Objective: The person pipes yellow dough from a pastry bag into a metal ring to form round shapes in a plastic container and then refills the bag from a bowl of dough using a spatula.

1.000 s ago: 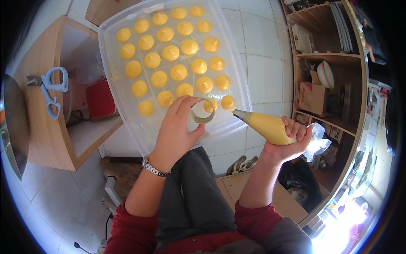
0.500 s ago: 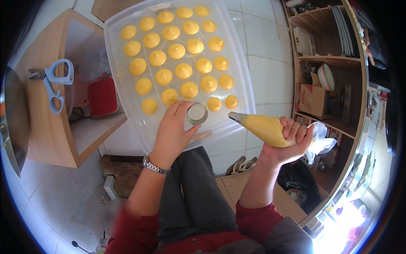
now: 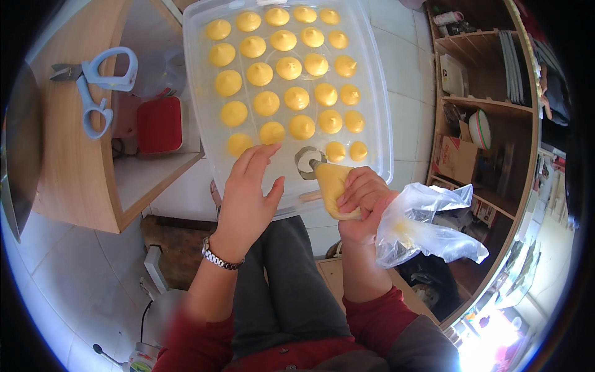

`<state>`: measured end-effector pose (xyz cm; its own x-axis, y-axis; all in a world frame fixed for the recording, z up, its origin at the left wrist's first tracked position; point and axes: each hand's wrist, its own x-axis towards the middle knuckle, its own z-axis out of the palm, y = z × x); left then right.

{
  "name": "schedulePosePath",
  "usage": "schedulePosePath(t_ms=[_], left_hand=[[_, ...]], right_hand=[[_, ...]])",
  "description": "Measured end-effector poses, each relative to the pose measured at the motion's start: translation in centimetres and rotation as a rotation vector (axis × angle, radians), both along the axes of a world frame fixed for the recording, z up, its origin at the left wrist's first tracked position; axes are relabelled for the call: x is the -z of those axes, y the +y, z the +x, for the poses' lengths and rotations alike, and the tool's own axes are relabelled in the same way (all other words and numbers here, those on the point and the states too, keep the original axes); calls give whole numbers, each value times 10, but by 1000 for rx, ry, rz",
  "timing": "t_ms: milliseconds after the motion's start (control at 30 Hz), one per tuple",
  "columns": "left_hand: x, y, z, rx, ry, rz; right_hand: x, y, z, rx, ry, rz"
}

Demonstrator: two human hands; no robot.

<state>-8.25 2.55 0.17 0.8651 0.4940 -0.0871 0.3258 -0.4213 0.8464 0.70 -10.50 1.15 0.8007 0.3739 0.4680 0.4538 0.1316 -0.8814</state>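
Right hand point(image 3: 362, 201), its fingers wrapped around the piping bag point(image 3: 332, 183); long axis from 4 o'clock, nozzle point(image 3: 314, 164) toward 10, over the grey ring point(image 3: 299, 162). Left hand point(image 3: 248, 192), fingers parted, at the ring's 8 o'clock. Beyond, toward 12: yellow mounds point(image 3: 297, 98), plastic tray point(image 3: 374, 105).

Well out to the right of the right hand point(image 3: 362, 201), I am seeing a cardboard box point(image 3: 460, 156) that is bearing red printing on its side and standing in a wooden shelf unit point(image 3: 489, 102). To the left of the left hand point(image 3: 248, 192) and nearer the body, a container point(image 3: 142, 358) is showing a multicoloured label; I am finding its wording too small to read.
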Motion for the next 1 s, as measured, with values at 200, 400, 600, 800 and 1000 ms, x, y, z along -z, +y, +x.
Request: schedulePosePath(t_ms=[200, 400, 600, 800, 1000], left_hand=[[-2, 6, -8, -95, -97, -22], [-3, 7, -12, -112, -113, -33], [-3, 8, -13, -108, -114, -46], [-3, 8, -14, -111, -121, -44], [-3, 8, -14, -103, -126, -42]], right_hand=[[5, 7, -3, 55, 16, -80], [3, 5, -4, 55, 61, -62], [-1, 9, -6, 85, 61, -72], [-3, 8, -7, 95, 61, -104], [-2, 5, -5, 68, 70, -97]])
